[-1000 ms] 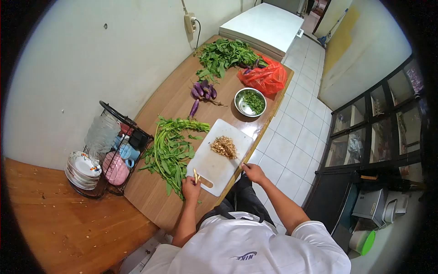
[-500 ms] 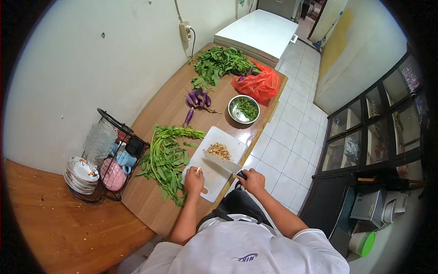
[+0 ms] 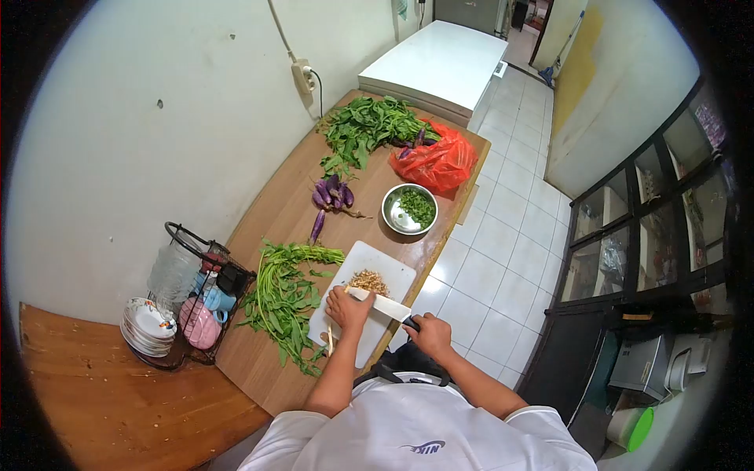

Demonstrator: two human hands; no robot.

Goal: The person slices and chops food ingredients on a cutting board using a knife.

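Observation:
My right hand (image 3: 430, 334) is closed around the dark handle of a kitchen knife (image 3: 382, 304). Its broad blade lies low over a white cutting board (image 3: 385, 255), with the tip beside the fingers of my left hand (image 3: 348, 308). That hand is bent down on the board, closed on thin pale strips (image 3: 330, 341) whose ends stick out by the wrist; the part under the fingers is hidden. Beyond the blade sits a heap of chopped light-brown pieces (image 3: 367, 281). Leafy green stems (image 3: 287, 294) lie left of the board.
A metal bowl of chopped greens (image 3: 410, 209), purple eggplants (image 3: 333, 192), a red plastic bag (image 3: 440, 162) and more leafy greens (image 3: 369, 125) are farther along the table. A dish rack (image 3: 208, 294) stands at the left. The table's right edge runs close beside the board.
My left hand has moved forward and right to the blade tip, and pale strips now show behind it. The knife has swung lower, closer to my left fingers. The whole view has shifted slightly.

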